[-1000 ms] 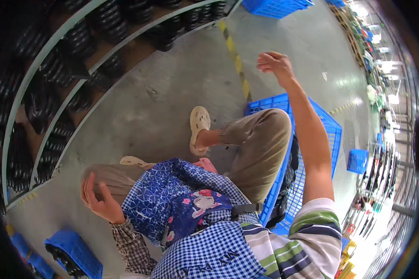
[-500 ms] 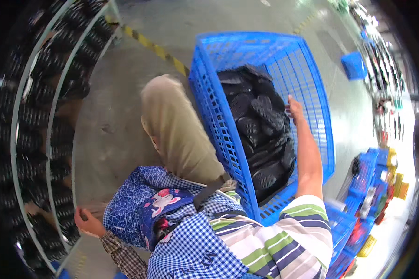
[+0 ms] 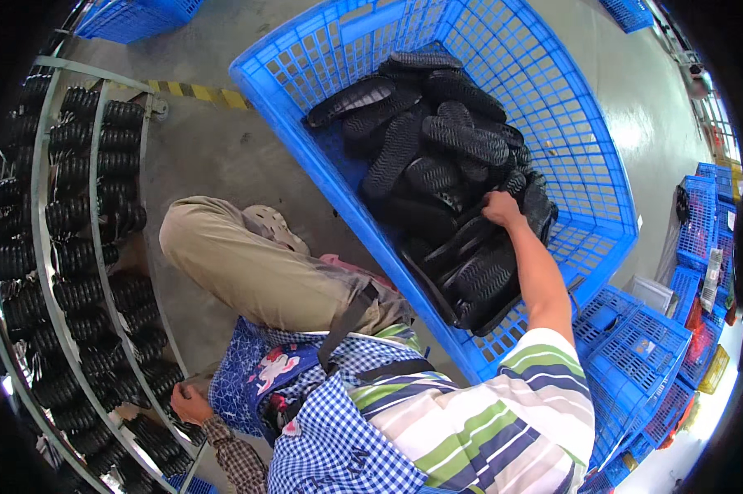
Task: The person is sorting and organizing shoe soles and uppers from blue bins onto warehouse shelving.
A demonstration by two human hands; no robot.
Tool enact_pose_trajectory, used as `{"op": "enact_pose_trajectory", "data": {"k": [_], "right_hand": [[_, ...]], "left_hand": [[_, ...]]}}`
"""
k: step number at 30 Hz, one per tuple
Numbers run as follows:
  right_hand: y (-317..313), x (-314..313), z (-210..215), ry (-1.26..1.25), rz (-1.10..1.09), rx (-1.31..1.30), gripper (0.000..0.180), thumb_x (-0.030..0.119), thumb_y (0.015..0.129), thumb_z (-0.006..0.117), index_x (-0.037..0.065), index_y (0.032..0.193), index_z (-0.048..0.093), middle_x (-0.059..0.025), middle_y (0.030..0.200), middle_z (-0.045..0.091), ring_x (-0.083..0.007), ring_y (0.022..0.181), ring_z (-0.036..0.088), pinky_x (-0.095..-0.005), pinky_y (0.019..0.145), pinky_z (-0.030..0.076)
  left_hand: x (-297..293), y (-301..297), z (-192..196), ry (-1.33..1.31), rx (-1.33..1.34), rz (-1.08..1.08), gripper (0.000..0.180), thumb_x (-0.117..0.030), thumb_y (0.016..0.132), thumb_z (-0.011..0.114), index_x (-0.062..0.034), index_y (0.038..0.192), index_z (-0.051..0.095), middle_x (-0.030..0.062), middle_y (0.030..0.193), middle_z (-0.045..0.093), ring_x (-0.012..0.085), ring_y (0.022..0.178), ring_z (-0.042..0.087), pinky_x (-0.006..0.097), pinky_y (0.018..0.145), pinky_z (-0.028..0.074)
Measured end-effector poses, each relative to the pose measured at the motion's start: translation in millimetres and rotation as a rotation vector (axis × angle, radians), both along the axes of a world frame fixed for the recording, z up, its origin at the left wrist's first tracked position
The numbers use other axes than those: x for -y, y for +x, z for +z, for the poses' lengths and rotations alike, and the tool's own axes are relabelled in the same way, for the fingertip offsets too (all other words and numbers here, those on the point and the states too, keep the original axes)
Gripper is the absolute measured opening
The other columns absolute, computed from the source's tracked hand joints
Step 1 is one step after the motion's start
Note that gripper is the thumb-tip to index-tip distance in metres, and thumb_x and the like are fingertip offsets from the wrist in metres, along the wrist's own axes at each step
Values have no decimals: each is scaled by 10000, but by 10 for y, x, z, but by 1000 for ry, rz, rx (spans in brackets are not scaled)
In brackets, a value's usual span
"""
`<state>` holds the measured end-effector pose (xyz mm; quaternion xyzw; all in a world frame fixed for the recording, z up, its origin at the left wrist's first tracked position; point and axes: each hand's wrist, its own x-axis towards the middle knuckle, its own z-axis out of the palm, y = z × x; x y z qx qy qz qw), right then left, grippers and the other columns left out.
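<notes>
Presently, our right grip (image 3: 500, 207) bends over black soles (image 3: 465, 142), its hold unclear; many are left inside the blue basket (image 3: 347, 198); our left grip (image 3: 192, 403), half-open, looks empty.

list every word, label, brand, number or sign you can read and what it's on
Blue-and-white checked apron: dark lettering, which I won't copy out.
White strip among the stacked blue plastic crates: any print too small to read.
Black ribbed soles: no readable text.

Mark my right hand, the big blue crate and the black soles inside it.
Right hand (image 3: 502, 208): head view, on the back of it.
Big blue crate (image 3: 343, 199): head view, on its leg-side rim.
Black soles (image 3: 468, 142): head view, on one's ridged face.
</notes>
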<state>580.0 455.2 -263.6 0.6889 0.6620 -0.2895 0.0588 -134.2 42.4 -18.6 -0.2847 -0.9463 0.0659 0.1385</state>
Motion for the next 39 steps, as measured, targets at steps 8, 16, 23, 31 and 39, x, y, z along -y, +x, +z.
{"op": "enact_pose_trajectory", "data": {"k": [8,16,23,31,39], "right_hand": [[-662,333,376,-452,662,188,473,468,755,619,112,1053,710,-169,1267,549,-376,1204,487,-502,945,457],[-652,645,473,-419,788,72,706,618,823,575,108,1312,576,-197,1475,353,-412,1341,344,-518,1085,333],[-767,722,993,-756,812,239,997,819,743,488,94,1426,456,-218,1575,164,-396,1458,125,-529,1168,155],[-957,827,917,-897,1050,272,1339,894,503,619,156,1539,199,-172,1592,142,-396,1466,81,-614,1154,85],[-936,816,1009,-964,1221,326,1407,778,439,764,210,1550,112,-168,1593,126,-435,1454,91,-664,1121,112]], "left_hand": [[-206,78,15,-12,-8,-24,297,-180,870,644,-87,1152,656,134,1143,617,331,1067,568,484,911,469],[140,-17,-5,19,-61,-46,289,-155,835,665,-85,1115,665,155,1098,628,375,1062,561,497,908,464],[-180,253,-41,127,27,26,337,-142,789,684,-51,1109,633,130,1157,625,328,1169,509,478,1010,385],[-126,315,11,154,1,78,341,-176,797,690,-62,1113,631,71,1202,607,303,1254,437,479,1081,313],[-173,339,47,162,11,94,354,-168,784,704,-76,1118,628,66,1215,602,297,1275,426,479,1088,293]]}}
